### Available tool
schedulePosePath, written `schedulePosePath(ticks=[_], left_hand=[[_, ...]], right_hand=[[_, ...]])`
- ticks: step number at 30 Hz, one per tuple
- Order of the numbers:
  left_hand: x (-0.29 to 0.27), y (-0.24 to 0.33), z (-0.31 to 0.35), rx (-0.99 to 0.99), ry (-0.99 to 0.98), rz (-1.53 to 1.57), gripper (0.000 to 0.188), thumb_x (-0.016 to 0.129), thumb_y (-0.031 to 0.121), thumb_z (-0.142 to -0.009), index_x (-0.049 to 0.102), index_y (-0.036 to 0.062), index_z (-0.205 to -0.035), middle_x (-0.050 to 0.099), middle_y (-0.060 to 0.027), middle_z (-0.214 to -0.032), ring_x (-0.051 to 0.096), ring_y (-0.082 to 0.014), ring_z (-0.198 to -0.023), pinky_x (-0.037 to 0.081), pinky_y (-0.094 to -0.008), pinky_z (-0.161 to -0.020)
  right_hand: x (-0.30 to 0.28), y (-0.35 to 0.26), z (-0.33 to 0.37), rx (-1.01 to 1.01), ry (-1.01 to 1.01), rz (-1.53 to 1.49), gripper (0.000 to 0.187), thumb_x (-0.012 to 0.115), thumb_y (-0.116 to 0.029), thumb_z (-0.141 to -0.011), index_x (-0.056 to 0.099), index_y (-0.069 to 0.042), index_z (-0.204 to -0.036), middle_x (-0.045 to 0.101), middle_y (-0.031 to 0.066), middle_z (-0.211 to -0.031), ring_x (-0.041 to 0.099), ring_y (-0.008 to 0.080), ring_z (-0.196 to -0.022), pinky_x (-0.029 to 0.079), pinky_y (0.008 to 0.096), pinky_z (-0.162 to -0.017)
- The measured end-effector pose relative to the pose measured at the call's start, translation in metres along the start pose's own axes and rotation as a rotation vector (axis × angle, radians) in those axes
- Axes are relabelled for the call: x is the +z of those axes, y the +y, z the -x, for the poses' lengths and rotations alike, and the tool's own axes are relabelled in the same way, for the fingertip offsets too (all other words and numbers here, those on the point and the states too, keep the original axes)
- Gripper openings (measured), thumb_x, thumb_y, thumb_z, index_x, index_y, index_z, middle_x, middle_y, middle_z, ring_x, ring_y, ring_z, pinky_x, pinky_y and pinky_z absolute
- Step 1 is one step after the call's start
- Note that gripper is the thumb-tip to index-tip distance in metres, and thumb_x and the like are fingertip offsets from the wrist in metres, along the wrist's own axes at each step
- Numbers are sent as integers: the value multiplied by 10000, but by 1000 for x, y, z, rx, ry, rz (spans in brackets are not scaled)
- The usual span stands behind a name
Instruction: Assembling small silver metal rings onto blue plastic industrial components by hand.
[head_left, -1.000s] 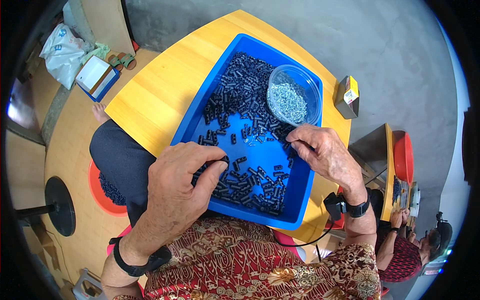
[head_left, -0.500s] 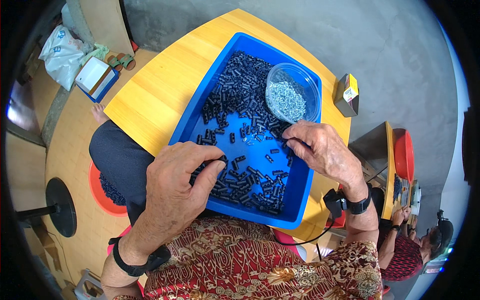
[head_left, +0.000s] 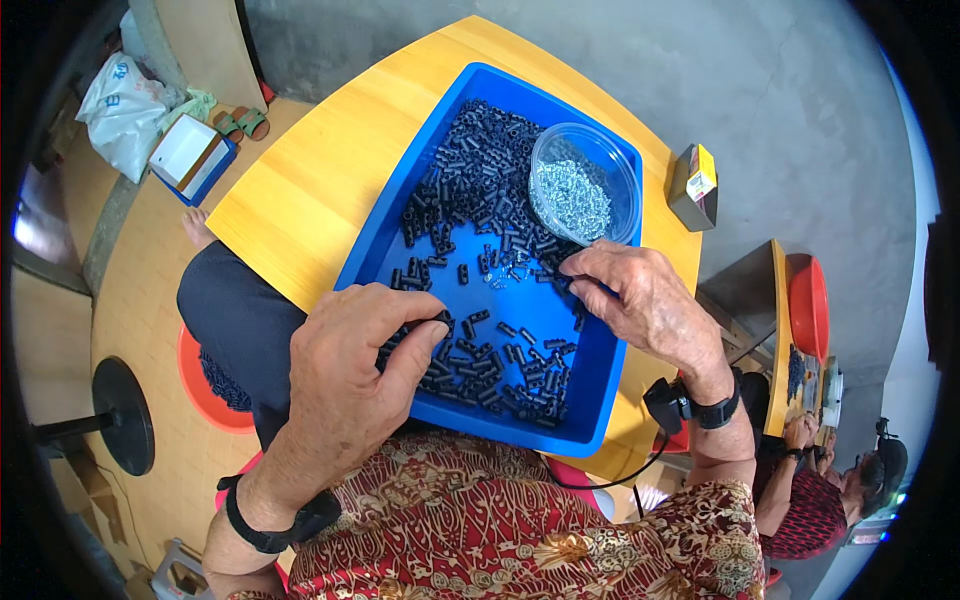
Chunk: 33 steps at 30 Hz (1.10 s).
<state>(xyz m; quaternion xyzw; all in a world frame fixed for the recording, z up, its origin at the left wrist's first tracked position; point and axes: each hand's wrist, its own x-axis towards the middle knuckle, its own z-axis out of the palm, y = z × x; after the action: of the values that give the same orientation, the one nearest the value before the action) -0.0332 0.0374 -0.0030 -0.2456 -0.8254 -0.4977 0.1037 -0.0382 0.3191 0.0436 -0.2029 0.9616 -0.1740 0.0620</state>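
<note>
1. Head view, left hand: the left hand (head_left: 355, 345) is over the near left side of the blue tray (head_left: 608, 400), with thumb and forefinger pinched together on a small black piece (head_left: 442, 319). Little of that piece shows past the fingertips.

2. Right hand: the right hand (head_left: 640, 295) reaches over the tray's right wall, thumb and forefinger brought close together at the edge of the black heap (head_left: 470, 165). I cannot tell whether anything is between them, as the tips merge with the dark parts.

3. Around the hands: the heap fills the tray's far end. A looser cluster (head_left: 485, 375) lies at the near end, with bare blue floor partly between them. A clear bowl (head_left: 627, 195) of silver bits (head_left: 575, 200) is at the tray's far right, and some spilled bits (head_left: 512, 272) lie near the right fingertips. The tray rests on the yellow table (head_left: 310, 190).

4. What could go wrong: the held piece is small and gripped only at the fingertips, so a loose pinch could drop it into the cluster, where it would be hard to pick out.

5. The bowl appears to sit partly over the heap. A knock from the right hand, which is just beside it, could tip it and scatter bits.

6. The cable (head_left: 600, 490) hanging below the right wrist could catch the tray's near corner if that arm pulls back.
</note>
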Motion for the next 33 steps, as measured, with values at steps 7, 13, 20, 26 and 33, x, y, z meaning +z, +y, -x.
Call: schedulePosePath(ticks=[7,13,20,26,33], left_hand=[[-3,1,1,-23,-24,-1,131,748,43,-832,697,31,-952,690,-103,-854,671,-260,-816,507,-344,-752],[-3,1,1,-1,-19,12,132,751,49,-831,696,32,-949,693,-100,-853,670,-261,-809,507,-345,-743],[-3,-1,0,8,-18,8,123,747,60,-837,694,32,-944,692,-104,-851,668,-267,-801,505,-353,-736],[-2,-2,-1,33,32,16,137,761,58,-806,687,57,-921,673,-78,-796,645,-267,-736,472,-381,-680],[-1,-3,-1,40,35,18,140,766,59,-800,686,57,-915,669,-78,-789,646,-266,-733,472,-382,-676]], right_hand=[[16,-4,-3,-44,-58,32,190,662,-55,-878,666,19,-1054,654,174,-963,656,381,-906,545,444,-803],[12,-1,-6,-63,-84,-35,173,645,-56,-883,655,-1,-1047,624,147,-905,651,378,-881,545,462,-786],[16,-11,-15,-108,-3,123,132,623,-25,-867,640,17,-991,622,171,-899,670,360,-840,557,442,-741],[28,-11,-26,-45,-52,252,73,622,-25,-849,613,6,-914,616,169,-875,667,364,-774,557,449,-678],[34,-14,-33,-120,-7,209,63,630,-40,-854,603,0,-894,611,151,-846,668,363,-791,560,451,-671]])
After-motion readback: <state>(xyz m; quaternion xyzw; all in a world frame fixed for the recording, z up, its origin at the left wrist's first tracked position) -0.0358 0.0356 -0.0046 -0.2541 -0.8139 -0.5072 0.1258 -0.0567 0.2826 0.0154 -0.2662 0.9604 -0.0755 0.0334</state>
